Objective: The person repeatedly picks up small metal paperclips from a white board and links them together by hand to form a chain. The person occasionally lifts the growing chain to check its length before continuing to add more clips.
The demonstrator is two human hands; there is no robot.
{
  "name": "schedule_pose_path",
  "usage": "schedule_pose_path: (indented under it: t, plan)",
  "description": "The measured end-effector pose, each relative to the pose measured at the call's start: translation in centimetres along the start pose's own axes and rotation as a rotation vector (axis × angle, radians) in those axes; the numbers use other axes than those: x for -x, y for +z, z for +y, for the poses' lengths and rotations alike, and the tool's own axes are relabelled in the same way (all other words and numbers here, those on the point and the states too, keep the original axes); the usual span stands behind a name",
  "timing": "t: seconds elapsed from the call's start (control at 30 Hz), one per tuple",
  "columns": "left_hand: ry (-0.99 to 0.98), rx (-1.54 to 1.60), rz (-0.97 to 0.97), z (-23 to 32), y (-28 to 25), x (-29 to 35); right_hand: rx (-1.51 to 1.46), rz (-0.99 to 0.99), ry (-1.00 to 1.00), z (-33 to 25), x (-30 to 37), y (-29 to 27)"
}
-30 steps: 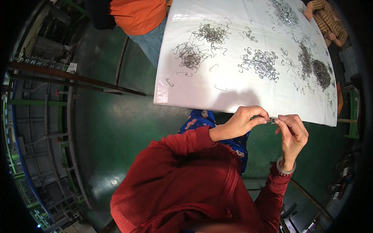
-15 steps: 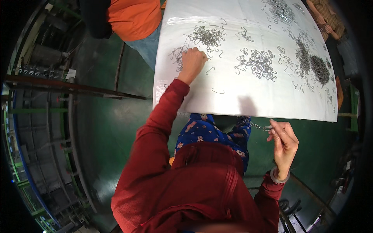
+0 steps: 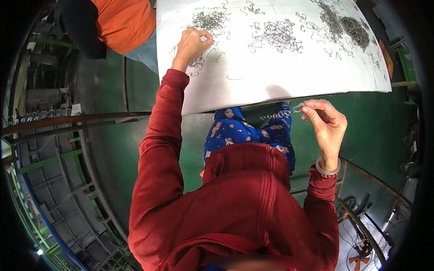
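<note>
My left hand [image 3: 192, 47] is over the white-covered table [image 3: 253, 88], thumb and forefinger pinched together beside the pile of wire hooks [image 3: 208, 20]. Whatever sits between those fingertips is too small to make out. A few single hooks lie near it, and one loose wire hook [image 3: 234, 77] rests closer to the table's near edge. Just off that edge, my right hand [image 3: 327, 126] pinches a short chain of shiny metal hooks [image 3: 276, 116], which trails off to the left above my blue patterned trousers.
More heaps of metal hooks [image 3: 276, 36] are spread over the table, with darker heaps [image 3: 355, 32] at the far right. A person in an orange top [image 3: 124, 25] is at the table's left side. Metal rails [image 3: 77, 118] run along the left.
The whole view has shifted, so the table appears higher and further left. My left hand is now pinched near the hook pile; my right hand still holds the hook chain.
</note>
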State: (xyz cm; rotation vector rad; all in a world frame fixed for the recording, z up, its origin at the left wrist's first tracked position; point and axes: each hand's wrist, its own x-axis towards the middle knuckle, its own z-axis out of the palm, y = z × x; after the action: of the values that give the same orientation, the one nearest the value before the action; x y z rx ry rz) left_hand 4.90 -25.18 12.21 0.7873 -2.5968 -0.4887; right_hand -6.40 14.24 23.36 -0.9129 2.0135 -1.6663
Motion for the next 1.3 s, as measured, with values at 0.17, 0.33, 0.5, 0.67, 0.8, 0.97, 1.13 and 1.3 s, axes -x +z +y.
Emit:
schedule_pose_path:
  t: [0.17, 0.33, 0.5, 0.67, 0.8, 0.97, 1.13, 1.3]
  plan:
    - [-0.199, 0.323, -0.232, 1.0, -1.2, 0.2, -0.085, -0.006, 0.025, 0.5, 0.6, 0.2]
    - [-0.182, 0.874, -0.350, 6.5, 0.5, 3.4, -0.172, 0.017, 0.039, 1.8, 1.0, 0.3]
    - [-0.092, 1.304, -0.448, 16.9, 0.4, 9.0, -0.170, 0.052, 0.104, 3.5, 1.2, 0.5]
    - [0.065, 1.206, -0.326, 22.8, -0.2, 12.4, -0.171, 0.107, 0.103, 3.4, 1.4, 1.0]
    - [0.159, 1.004, -0.101, 23.4, 0.8, 12.2, -0.178, 0.103, 0.055, 3.0, 1.3, 1.3]
    - [0.156, 1.058, -0.027, 23.6, 1.6, 12.6, -0.073, 0.068, -0.034, 2.4, 1.0, 1.8]
    - [0.063, 1.184, -0.097, 23.4, 1.2, 13.2, -0.172, 0.136, 0.014, 2.2, -1.0, 0.1]
    - [0.204, 1.074, -0.057, 22.9, 0.9, 13.4, 0.059, -0.122, -0.048, 7.1, -9.1, 4.4]
